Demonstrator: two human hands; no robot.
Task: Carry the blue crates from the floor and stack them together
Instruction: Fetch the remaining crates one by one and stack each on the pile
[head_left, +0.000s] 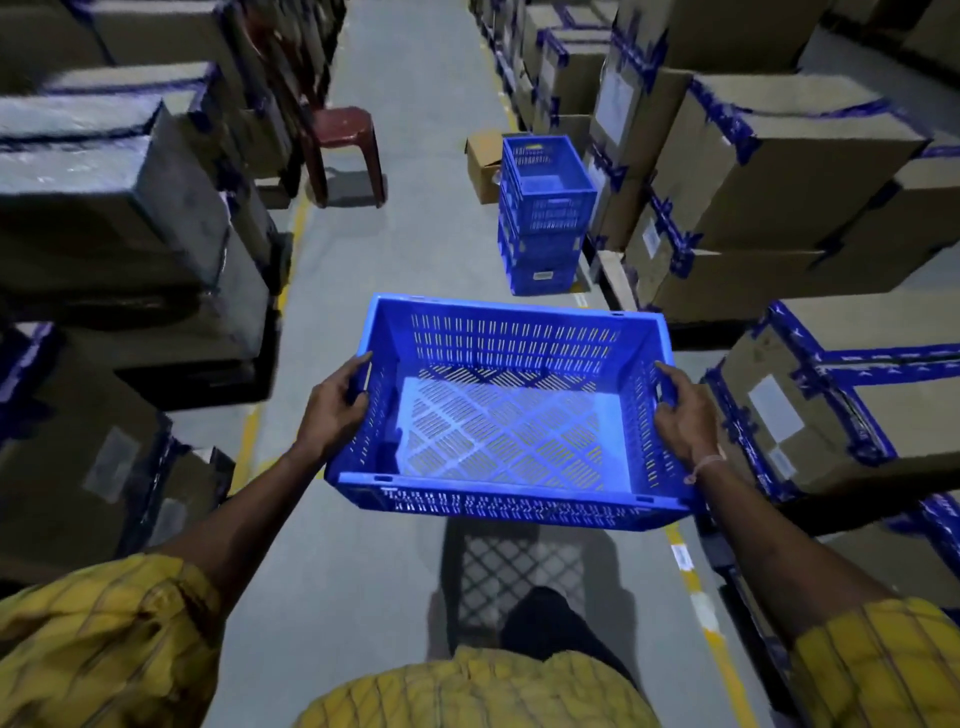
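Note:
An empty blue perforated crate (506, 415) hangs in the air in front of me, above the grey aisle floor. My left hand (335, 402) grips the handle slot in its left end wall. My right hand (683, 410) grips the handle slot in its right end wall. Further down the aisle, on the right side, a stack of blue crates (543, 218) stands on the floor, its top crate empty.
Taped cardboard boxes (779, 171) line the right side and wrapped boxes (114, 197) the left. A dark red plastic stool (345, 150) stands at the far left of the aisle. A small open carton (483, 166) sits behind the stack. Yellow floor lines (696, 577) edge the aisle.

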